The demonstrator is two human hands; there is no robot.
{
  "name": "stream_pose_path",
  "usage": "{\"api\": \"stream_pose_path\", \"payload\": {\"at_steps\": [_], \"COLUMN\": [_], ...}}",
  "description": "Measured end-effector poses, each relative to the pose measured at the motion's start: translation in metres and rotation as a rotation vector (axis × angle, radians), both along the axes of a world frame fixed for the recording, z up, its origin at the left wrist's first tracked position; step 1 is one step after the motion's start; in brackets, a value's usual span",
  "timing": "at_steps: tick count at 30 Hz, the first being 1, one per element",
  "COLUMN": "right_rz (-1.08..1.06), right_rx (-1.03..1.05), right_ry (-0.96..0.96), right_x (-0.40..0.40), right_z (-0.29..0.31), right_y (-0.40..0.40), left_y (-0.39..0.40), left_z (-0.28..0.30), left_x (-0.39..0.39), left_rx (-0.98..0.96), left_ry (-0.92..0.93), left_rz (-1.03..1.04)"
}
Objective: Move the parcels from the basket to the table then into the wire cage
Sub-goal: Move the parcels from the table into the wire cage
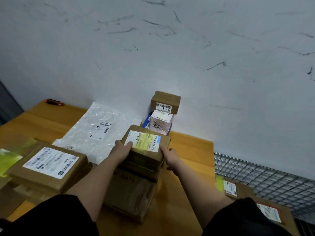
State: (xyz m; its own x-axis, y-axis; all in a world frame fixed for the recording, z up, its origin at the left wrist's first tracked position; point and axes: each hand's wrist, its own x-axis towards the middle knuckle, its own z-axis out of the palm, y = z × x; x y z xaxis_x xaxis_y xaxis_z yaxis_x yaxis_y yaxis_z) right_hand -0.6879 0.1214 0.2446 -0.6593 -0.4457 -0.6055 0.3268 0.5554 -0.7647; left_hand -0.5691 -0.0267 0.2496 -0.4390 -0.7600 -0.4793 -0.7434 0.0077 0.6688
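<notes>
Black short sleeves are being worn on both arms, the left sleeve [56, 217] and the right sleeve [242, 218] ending above the elbows. The forearms and both hands, left [121, 151] and right [170, 158], are being left bare. No gloves, rings or watch are being shown.

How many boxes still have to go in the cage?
Two parcels already seem to lie in the wire cage. Both hands, left and right, hold the yellow-label box on a stack. Left on the table: several boxes, like the white-label one, and a bubble mailer. I can't see the basket.
</notes>
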Motion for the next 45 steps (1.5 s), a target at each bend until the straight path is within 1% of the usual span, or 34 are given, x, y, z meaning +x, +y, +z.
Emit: {"api": "stream_pose_path", "payload": {"at_steps": [5, 8, 11, 14, 16, 18, 20, 24, 27, 33, 37, 42, 45], "right_rz": [-0.027, -0.086, -0.079, -0.086, -0.1, -0.12, -0.104, -0.077, -0.074, -0.143, -0.257, -0.384, -0.464], "right_rx": [-0.091, -0.168, -0.227, -0.25, -0.247, -0.259, -0.258, -0.256, -0.25, -0.224, -0.24, -0.282, -0.343], "right_ry": [-0.065, -0.071, -0.061, -0.051, -0.025, -0.013, 0.012, 0.053, 0.071, 0.103, 0.122, 0.054, -0.017], "right_x": [0.011, 0.013, 0.008, -0.004, -0.013, -0.024, -0.034, -0.06, -0.077, -0.102, -0.109, -0.111, -0.112], "right_z": [-0.011, 0.001, 0.017, 0.03, 0.039, 0.049, 0.06, 0.08, 0.09, 0.095, 0.078, 0.056, 0.046], "right_y": [-0.004, 0.007, 0.026, 0.048, 0.067, 0.092, 0.122, 0.187, 0.248, 0.373, 0.447, 0.517, 0.539], "left_y": [0.012, 0.026, 0.04, 0.052, 0.059, 0.071, 0.086, 0.133, 0.18, 0.303, 0.393, 0.488, 0.528], "left_z": [0.002, 0.009, 0.018, 0.032, 0.04, 0.047, 0.053, 0.069, 0.07, 0.066, 0.052, 0.043, 0.041], "left_x": [0.0, 0.0, -0.001, -0.005, -0.01, -0.017, -0.026, -0.04, -0.056, -0.085, -0.105, -0.12, -0.129], "left_rx": [0.026, -0.032, -0.062, -0.144, -0.144, -0.059, 0.073, 0.365, 0.489, 0.574, 0.585, 0.64, 0.67], "left_ry": [0.043, 0.03, 0.06, 0.087, 0.127, 0.234, 0.329, 0.409, 0.426, 0.492, 0.471, 0.452, 0.459], "left_rz": [0.09, 0.106, 0.112, 0.057, 0.001, -0.05, -0.083, -0.157, -0.248, -0.299, -0.251, -0.168, -0.099]}}
